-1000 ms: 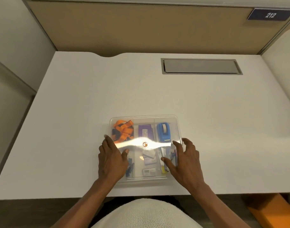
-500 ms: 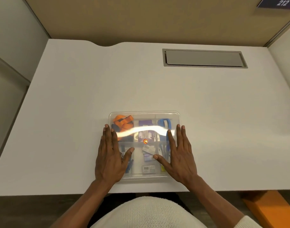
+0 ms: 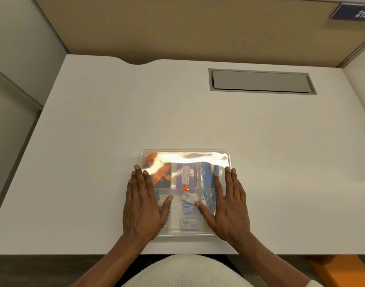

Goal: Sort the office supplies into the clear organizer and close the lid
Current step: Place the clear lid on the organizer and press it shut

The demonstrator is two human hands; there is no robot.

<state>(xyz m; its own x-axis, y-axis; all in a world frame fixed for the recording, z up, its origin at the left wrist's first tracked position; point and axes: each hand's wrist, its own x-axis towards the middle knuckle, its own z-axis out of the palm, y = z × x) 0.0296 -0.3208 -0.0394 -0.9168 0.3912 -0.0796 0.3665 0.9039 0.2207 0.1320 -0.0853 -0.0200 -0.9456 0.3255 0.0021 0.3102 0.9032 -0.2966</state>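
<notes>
Both hands have slid forward: left hand [image 3: 143, 206] and right hand [image 3: 229, 205] lie flat, fingers spread, grasping nothing, symmetric on the lid [image 3: 185, 157], apparently seated on the organizer [image 3: 185, 235]

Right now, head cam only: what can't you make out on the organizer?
- Lid far edge: glare washes out the orange item and blue item beneath.
- Left compartments: covered by the left hand.
- Right compartments: covered by the right hand.
- Whether the lid has latched: no clasp visible.
- Purple box label and barcode pack text: too small to read.
</notes>
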